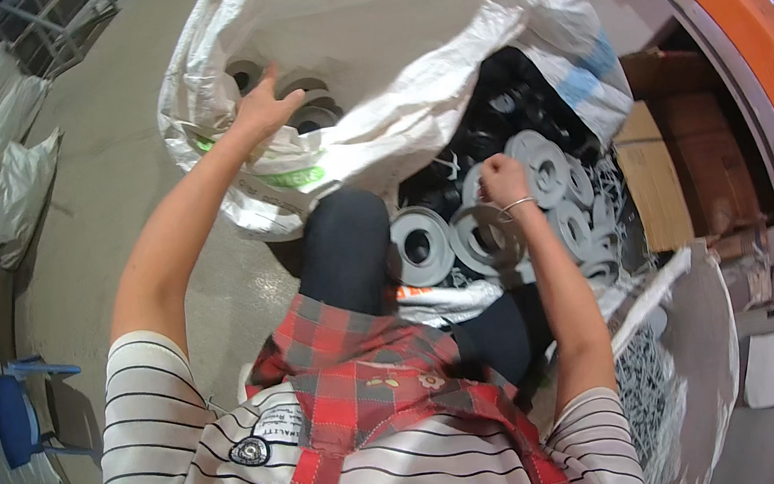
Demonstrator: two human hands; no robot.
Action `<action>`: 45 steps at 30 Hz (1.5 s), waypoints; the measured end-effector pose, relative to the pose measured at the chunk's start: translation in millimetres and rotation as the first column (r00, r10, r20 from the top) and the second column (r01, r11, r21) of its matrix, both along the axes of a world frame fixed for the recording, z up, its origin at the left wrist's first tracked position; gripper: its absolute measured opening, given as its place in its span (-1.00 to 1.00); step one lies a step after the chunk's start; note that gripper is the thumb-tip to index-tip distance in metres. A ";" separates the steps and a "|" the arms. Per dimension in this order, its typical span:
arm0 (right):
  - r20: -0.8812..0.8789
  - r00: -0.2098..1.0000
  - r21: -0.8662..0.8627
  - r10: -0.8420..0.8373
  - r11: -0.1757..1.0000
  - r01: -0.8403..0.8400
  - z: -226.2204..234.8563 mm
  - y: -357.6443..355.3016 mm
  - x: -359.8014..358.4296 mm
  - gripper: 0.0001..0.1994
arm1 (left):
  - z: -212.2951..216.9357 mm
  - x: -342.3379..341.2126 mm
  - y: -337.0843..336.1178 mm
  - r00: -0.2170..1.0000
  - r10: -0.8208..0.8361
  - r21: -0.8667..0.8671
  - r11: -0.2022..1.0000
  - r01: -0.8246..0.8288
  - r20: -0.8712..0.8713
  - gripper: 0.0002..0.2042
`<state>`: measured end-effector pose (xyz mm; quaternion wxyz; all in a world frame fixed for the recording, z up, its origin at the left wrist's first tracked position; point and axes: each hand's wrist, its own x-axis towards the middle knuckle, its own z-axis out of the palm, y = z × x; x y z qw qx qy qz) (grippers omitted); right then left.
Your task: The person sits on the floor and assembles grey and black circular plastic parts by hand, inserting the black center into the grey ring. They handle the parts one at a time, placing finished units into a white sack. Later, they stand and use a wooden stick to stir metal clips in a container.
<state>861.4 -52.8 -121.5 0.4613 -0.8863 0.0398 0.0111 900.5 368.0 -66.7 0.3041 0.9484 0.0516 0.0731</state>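
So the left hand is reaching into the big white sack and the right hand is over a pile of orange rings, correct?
Not quite: in the head view the rings under the right hand are grey, not orange. The left hand is indeed reaching into the big white sack.

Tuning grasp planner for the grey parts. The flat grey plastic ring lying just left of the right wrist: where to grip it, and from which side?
Pinch the flat grey plastic ring across its band, one finger down through the centre hole and the thumb on the outer rim. Come from above, on its left edge: it lies roughly flat and face-up, the hole is open, and neighbouring grey rings and the right hand crowd its right side.
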 end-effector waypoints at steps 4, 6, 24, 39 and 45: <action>0.166 0.962 -0.330 0.214 0.932 -0.150 -30.3 -3.5 -73.0 -0.80 | -16.0 -6.4 -30.2 0.997 -0.079 -0.003 0.997 0.079 -0.016 -0.13; 0.146 0.973 -0.374 0.177 0.921 -0.111 -44.7 -3.8 -95.0 -0.81 | -8.5 -18.5 -62.1 0.993 -0.115 0.002 0.993 0.115 -0.026 -0.14; 0.060 0.998 -0.419 -0.036 0.906 0.058 -32.3 -75.2 -89.5 -0.51 | -146.7 -66.7 -243.7 0.734 -0.353 0.162 0.833 0.528 -0.580 -0.35; 0.133 0.988 -0.813 0.078 0.579 0.063 -86.6 -34.3 112.6 -0.73 | -23.0 -110.9 -181.5 0.914 -0.261 -0.897 0.399 -0.191 -0.311 -0.75; -0.086 0.985 -0.841 0.153 0.518 -0.154 -58.6 -24.3 87.9 -0.79 | -20.4 -99.4 -173.4 0.966 -0.189 -0.959 0.253 -0.124 -0.175 -0.74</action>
